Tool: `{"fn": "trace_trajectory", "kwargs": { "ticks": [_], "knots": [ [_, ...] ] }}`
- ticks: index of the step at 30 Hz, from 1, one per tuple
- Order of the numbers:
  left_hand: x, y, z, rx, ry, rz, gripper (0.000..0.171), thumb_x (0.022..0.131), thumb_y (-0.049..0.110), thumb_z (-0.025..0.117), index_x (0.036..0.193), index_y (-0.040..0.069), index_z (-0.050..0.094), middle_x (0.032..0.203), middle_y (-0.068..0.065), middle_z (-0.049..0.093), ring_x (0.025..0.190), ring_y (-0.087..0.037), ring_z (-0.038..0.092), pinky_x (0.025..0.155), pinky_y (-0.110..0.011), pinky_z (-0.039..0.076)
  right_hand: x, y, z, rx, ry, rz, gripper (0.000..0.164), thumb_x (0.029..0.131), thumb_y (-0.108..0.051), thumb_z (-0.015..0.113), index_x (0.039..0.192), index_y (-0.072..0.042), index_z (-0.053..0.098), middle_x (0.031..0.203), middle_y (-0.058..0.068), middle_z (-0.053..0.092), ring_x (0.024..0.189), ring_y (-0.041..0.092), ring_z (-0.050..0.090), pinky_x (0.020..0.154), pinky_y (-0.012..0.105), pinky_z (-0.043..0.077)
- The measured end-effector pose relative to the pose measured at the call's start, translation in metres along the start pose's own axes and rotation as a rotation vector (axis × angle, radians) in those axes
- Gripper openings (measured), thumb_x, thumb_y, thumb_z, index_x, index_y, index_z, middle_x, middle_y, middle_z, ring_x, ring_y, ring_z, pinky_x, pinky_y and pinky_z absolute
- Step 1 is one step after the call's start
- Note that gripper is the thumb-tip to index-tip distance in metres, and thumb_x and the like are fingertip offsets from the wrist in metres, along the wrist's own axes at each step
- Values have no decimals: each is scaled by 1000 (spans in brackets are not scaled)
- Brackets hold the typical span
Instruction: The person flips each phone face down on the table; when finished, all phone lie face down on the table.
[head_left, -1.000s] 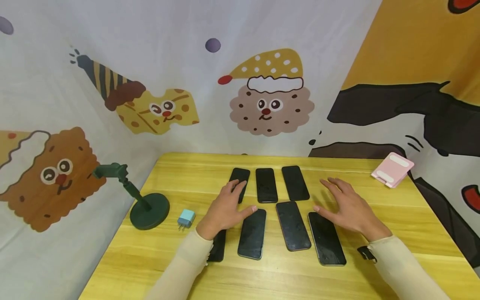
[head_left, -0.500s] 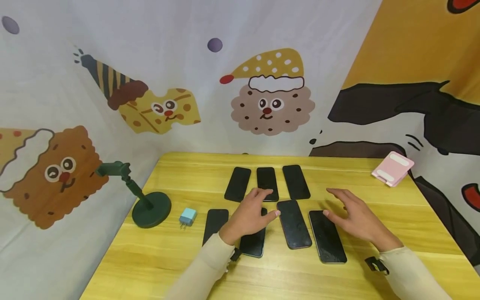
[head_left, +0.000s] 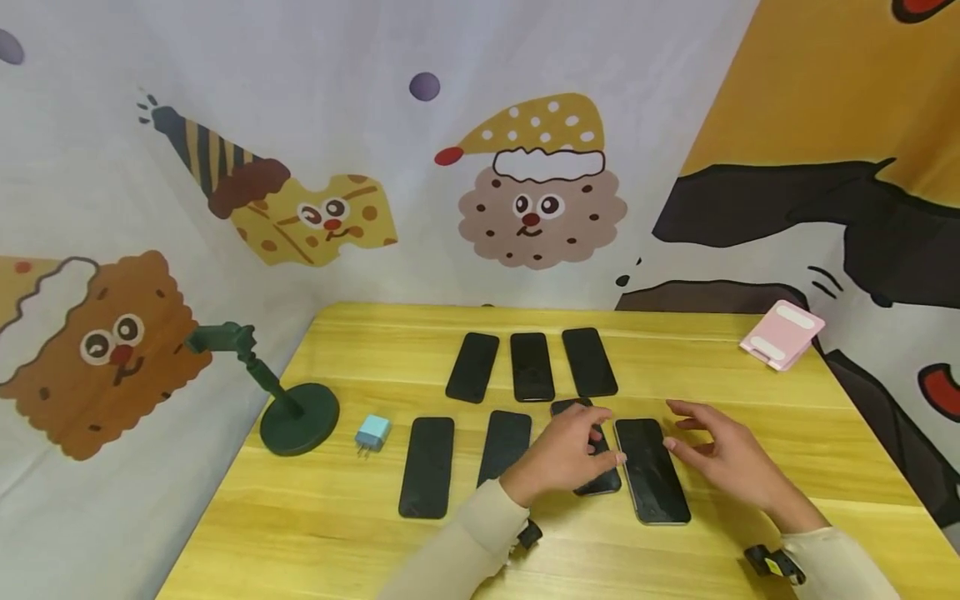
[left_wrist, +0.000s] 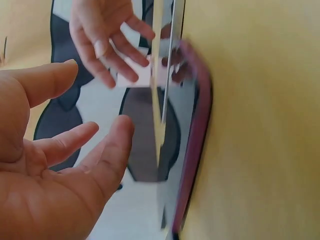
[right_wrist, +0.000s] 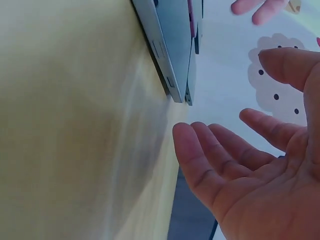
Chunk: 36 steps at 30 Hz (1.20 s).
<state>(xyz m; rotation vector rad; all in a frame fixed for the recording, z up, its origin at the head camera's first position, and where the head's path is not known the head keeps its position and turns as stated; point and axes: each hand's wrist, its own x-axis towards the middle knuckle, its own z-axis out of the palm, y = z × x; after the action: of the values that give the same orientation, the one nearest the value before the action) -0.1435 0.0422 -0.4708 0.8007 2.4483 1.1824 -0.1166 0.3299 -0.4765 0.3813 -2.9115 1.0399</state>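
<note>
Your wood-grain tabletop [head_left: 300, 525] bears a green desk lamp [head_left: 300, 421] at 9 o'clock. Your left hand [head_left: 558, 454], released, is over the red-edged smartphone [left_wrist: 196, 120], third from 9 o'clock in the near row. Your right hand [head_left: 723, 460], released, is just beside the silver-edged smartphone [head_left: 651, 473], at its 2 o'clock. Three far-row smartphones [head_left: 532, 367] lie at 12 o'clock, a pink folding stand [head_left: 783, 335] at 2, a blue two-prong charger [head_left: 372, 432] at 9.

Your head view looked forward and down across the table [head_left: 300, 533] to the patterned backdrop [head_left: 360, 92], framing your left hand [head_left: 562, 454] and right hand [head_left: 727, 454]. Your wrist views looked from low and close (both tipped, the table on edge); each caught some of the opposite hand, both sharing the silver-edged phone [head_left: 654, 475].
</note>
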Motion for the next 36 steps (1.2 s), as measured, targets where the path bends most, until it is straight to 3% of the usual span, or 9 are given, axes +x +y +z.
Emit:
{"fn": "trace_trajectory", "kwargs": {
  "ticks": [3,11,14,17,23,26,28,31,36],
  "knots": [
    [6,3,11,-11,-36,-10,61,101,40,73,154,18,53,134,-4,62,98,-2,67,81,-17,54,-4,0,1,21,-15,22,61,102,-31,74,151,-1,53,145,26,60,118,42,69,80,42,64],
    [13,7,25,76,-93,-48,63,102,46,69,156,19,50,147,-1,63,121,-7,68,91,-21,56,-15,1,6,64,-57,100,56,103,-31,71,149,-3,55,142,21,64,116,35,70,82,25,59],
    [15,12,26,126,-117,-80,67,102,49,69,158,19,47,132,2,71,108,-3,70,84,-21,57,-17,1,8,98,-80,135,56,103,-31,71,149,-3,55,142,20,65,114,30,70,81,24,59],
    [16,20,26,105,-135,-136,70,101,48,70,158,17,47,100,5,75,80,-2,68,70,-21,54,-19,1,10,185,-109,175,58,103,-31,71,150,-2,53,143,22,63,112,18,69,78,25,61],
    [12,30,29,-47,-119,-270,69,100,43,73,157,15,49,48,5,47,37,-12,36,45,-26,33,-22,2,15,335,-140,235,60,103,-27,72,151,2,50,145,27,59,109,6,66,77,27,64],
    [11,31,30,-100,-97,-294,65,98,41,75,154,16,53,65,5,64,49,-9,53,54,-25,43,-23,3,16,312,-125,243,59,102,-29,73,150,0,53,144,24,61,110,8,65,77,27,63],
    [11,30,32,-158,-75,-302,62,97,36,77,152,17,56,93,1,77,76,-10,70,67,-27,54,-24,3,17,290,-111,244,58,101,-30,74,149,-2,55,143,22,63,109,7,65,76,26,62],
    [9,28,36,-252,-34,-317,60,95,30,79,150,19,57,132,-4,73,117,-12,71,94,-32,58,-25,3,18,298,-104,256,59,100,-30,75,148,-1,55,143,23,63,108,8,66,76,27,63],
    [6,24,40,-391,18,-332,64,93,20,81,151,19,55,132,-7,72,104,-10,74,91,-33,60,-23,1,18,406,-119,308,62,101,-25,74,151,5,49,146,29,58,111,19,68,78,32,65]
  ]
}}
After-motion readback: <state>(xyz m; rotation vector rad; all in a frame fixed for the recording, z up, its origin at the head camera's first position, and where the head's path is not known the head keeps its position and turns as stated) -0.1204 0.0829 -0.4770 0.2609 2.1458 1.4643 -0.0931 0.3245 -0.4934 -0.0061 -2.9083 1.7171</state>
